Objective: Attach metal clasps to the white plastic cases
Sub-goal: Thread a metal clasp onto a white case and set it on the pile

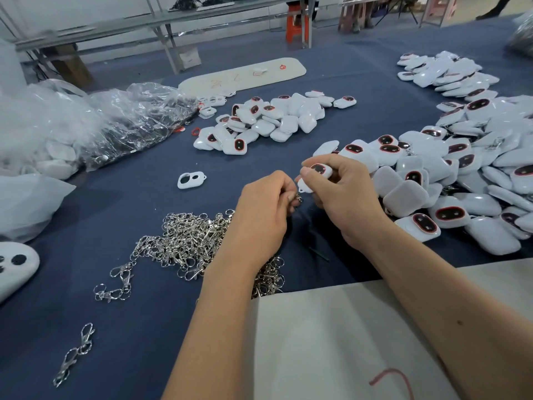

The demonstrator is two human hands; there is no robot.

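My right hand [344, 192] grips a white plastic case [318, 171] with a dark, red-rimmed oval window, held just above the blue cloth. My left hand [264, 209] pinches a small metal clasp [297, 200] at its fingertips, right beside the case's lower tab. The two hands nearly touch. A tangled heap of silver clasps [187, 241] lies under and left of my left wrist. A large pile of white cases [461, 174] spreads to the right, and a smaller pile [268, 119] sits further back.
A lone white frame piece [191, 179] lies left of my hands. Clear plastic bags [95, 125] fill the far left. A loose clasp [75, 353] lies near the front left. A pale board [346, 342] covers the near edge, and another board [242, 75] lies at the back.
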